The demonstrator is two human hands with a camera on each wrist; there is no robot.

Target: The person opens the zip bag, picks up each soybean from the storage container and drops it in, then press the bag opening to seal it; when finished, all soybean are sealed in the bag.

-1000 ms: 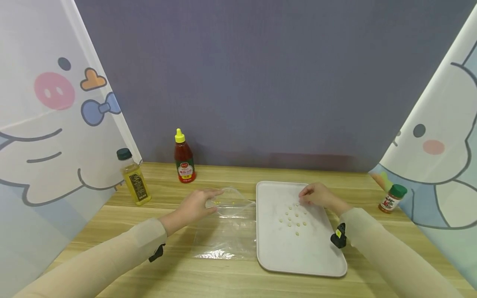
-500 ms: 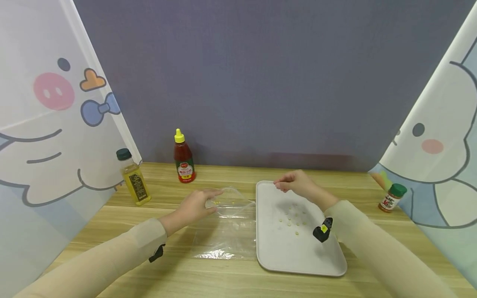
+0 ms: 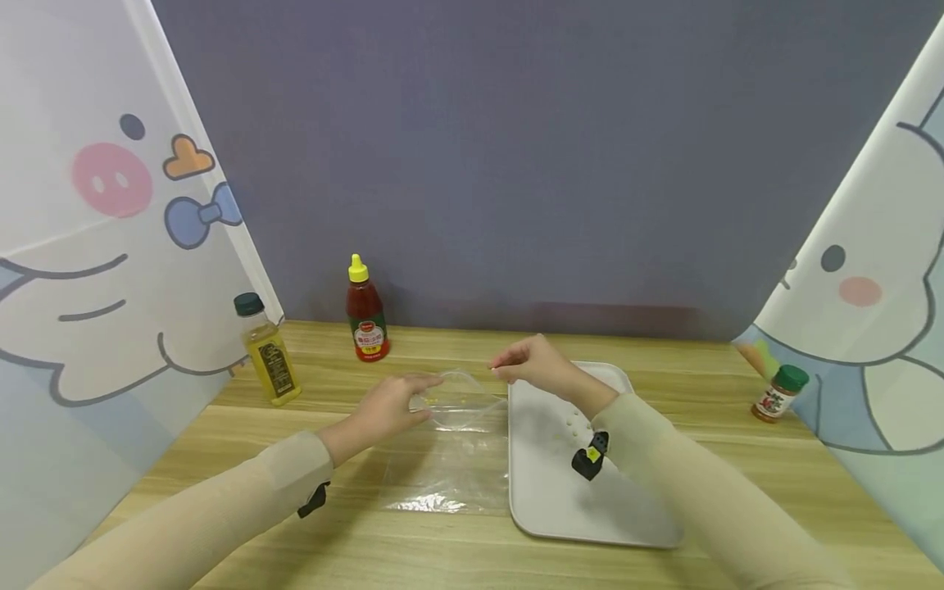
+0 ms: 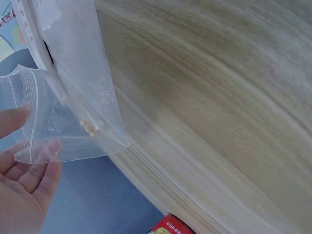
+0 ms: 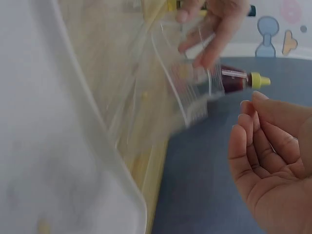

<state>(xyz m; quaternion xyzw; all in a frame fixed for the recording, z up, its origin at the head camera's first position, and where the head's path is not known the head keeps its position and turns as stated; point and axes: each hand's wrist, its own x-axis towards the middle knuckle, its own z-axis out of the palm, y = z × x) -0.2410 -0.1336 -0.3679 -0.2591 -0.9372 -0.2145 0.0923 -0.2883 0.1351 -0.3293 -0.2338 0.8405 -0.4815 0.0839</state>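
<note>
My left hand (image 3: 389, 408) pinches the rim of a clear zip bag (image 3: 450, 471) between thumb and fingers, keeping its mouth spread. The bag lies flat toward the front edge. Several pale round soybeans (image 4: 87, 127) sit inside it in the left wrist view. Just right of the bag's mouth, above the tray's left edge, hovers my right hand (image 3: 542, 367). Its thumb and fingertips press together, seemingly on a soybean that they almost wholly hide. More soybeans (image 3: 574, 433) lie on the white tray (image 3: 549, 500), partly covered by my right forearm.
A ketchup bottle (image 3: 367, 324) stands behind the bag, and an oil bottle (image 3: 271, 360) at the left. Near the right wall is a green-capped spice jar (image 3: 779, 393). A grey panel (image 3: 516, 164) closes the back of the wooden table (image 3: 354, 541).
My right hand has lifted from the soybeans on the tray and travelled left to near the bag's mouth. The left hand and bag have stayed in place.
</note>
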